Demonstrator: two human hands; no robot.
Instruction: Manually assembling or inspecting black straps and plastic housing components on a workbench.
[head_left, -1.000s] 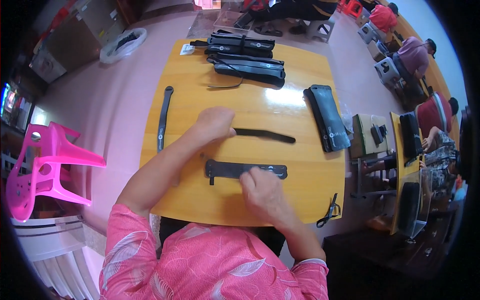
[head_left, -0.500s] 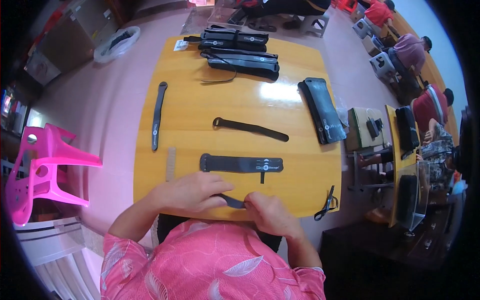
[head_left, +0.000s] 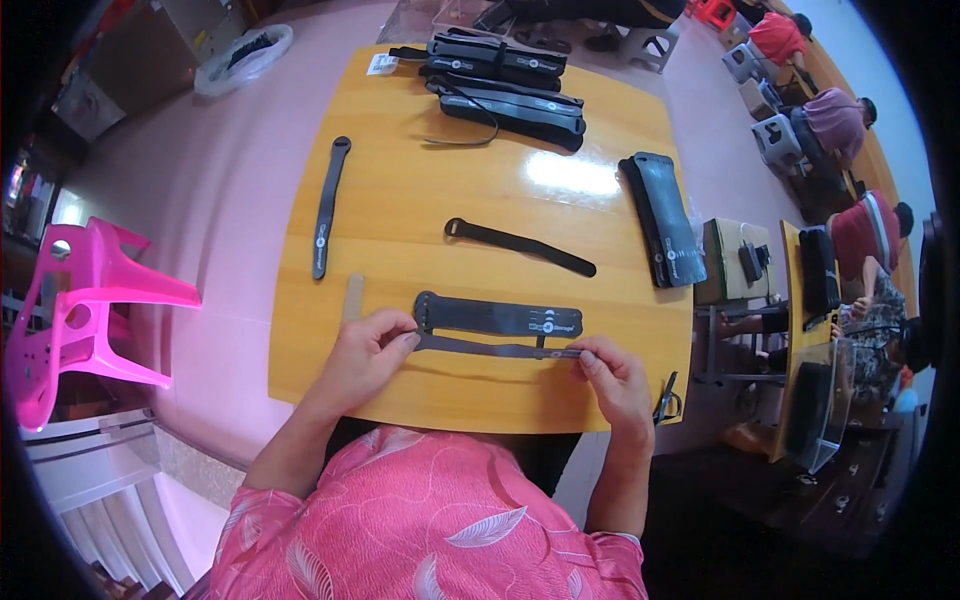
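Between my hands a dark grey strap is stretched out almost level above the near part of the table. Its left end is pinched by my left hand, its right end by my right hand. Just beyond it lies a flat stack of similar straps, with white print near the right end and a short black tab poking out below. Farther in, a single black strap with a loop end lies slantwise. Another single strap lies lengthwise near the table's left edge.
Bundled straps lie at the table's far end, and a thick strap stack at the right. Thin black ties sit at the near right corner of the table. A pink stool stands left; several people work at right.
My hands have moved apart and away from my body, drawing the strap out straight between them. The head view has shifted slightly, so the table appears a little farther right and up.
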